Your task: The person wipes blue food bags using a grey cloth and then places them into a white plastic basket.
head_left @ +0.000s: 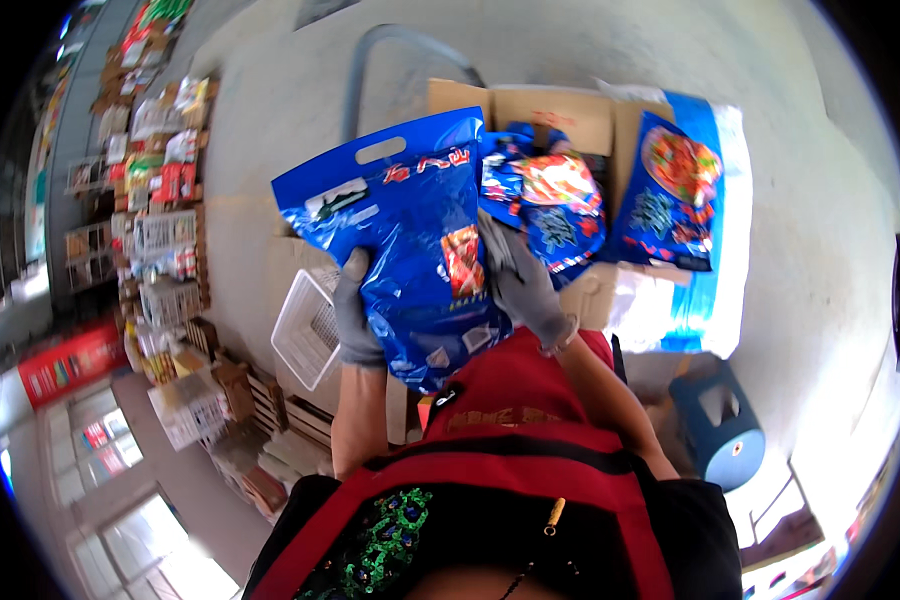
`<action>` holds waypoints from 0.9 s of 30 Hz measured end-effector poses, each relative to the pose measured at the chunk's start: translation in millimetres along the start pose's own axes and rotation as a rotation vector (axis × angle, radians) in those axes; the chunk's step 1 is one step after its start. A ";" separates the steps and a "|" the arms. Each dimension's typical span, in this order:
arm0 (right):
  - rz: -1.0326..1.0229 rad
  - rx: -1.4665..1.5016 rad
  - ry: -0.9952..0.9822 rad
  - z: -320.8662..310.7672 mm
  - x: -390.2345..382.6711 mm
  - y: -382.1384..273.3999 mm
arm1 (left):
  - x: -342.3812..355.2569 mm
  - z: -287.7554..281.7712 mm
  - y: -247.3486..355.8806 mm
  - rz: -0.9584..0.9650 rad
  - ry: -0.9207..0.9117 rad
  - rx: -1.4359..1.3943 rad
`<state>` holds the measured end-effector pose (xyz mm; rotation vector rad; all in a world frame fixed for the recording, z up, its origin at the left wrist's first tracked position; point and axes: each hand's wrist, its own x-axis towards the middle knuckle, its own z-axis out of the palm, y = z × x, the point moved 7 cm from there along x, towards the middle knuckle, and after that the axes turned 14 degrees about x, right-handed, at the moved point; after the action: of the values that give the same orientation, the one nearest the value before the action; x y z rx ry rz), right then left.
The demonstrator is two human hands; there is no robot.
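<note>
Between my two grey-gloved hands is a large blue plastic bag [410,240] with a cut-out handle at its top and a small food picture on its front. My left hand [358,315] grips its left side, the thumb lying on the front. On the opposite side my right hand [525,285] is closed round the edge, most of its fingers hidden behind the bag. Just beyond my right hand stands an open cardboard box [545,103]. Inside it lie blue food packets [560,215], and another blue packet [670,190] rests over its right side.
A white plastic basket [305,325] sits left of my left hand. Beneath the box's right side is a blue-and-white sack [735,230]. A grey curved metal bar [355,85] rises behind the bag. At right is a blue plastic stool [725,440]. Stacked goods [165,240] line the far left.
</note>
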<state>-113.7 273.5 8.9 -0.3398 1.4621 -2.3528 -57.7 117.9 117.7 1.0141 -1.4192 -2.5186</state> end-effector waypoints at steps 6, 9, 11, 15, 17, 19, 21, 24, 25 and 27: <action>0.585 0.728 -0.507 138.0 -6.6 -1.1 | -86.7 -132.4 72.7 0.235 0.220 -0.147; 0.668 0.704 -0.531 225.3 1.0 8.4 | -111.5 -209.7 71.1 0.235 0.190 -0.424; 0.666 0.586 -0.684 298.4 1.9 29.9 | -125.7 -282.3 64.1 0.294 0.293 -0.478; 1.008 0.531 -0.693 413.7 -29.9 111.0 | -158.2 -377.6 63.1 0.285 0.348 -0.519; 1.066 0.513 -0.677 449.9 -51.3 137.4 | -175.9 -428.9 65.0 0.252 0.389 -0.496; 1.105 0.396 -0.695 483.9 -64.2 163.7 | -191.2 -487.5 61.0 0.218 0.473 -0.429; 1.152 0.342 -0.721 479.2 -69.4 193.0 | -191.2 -505.2 34.1 0.207 0.454 -0.486; 1.210 0.469 -0.733 462.8 -62.3 229.0 | -166.7 -518.2 -21.3 0.186 0.375 -0.642; 1.204 0.479 -0.743 468.0 -62.6 235.8 | -163.8 -525.7 -33.7 0.212 0.369 -0.697; 1.194 0.496 -0.762 484.9 -65.8 243.0 | -160.6 -532.2 -43.0 0.265 0.359 -0.807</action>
<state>170.2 -193.2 2.2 -0.1206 0.4201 -1.2672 386.1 -189.2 -22.3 0.9437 -0.3377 -2.2124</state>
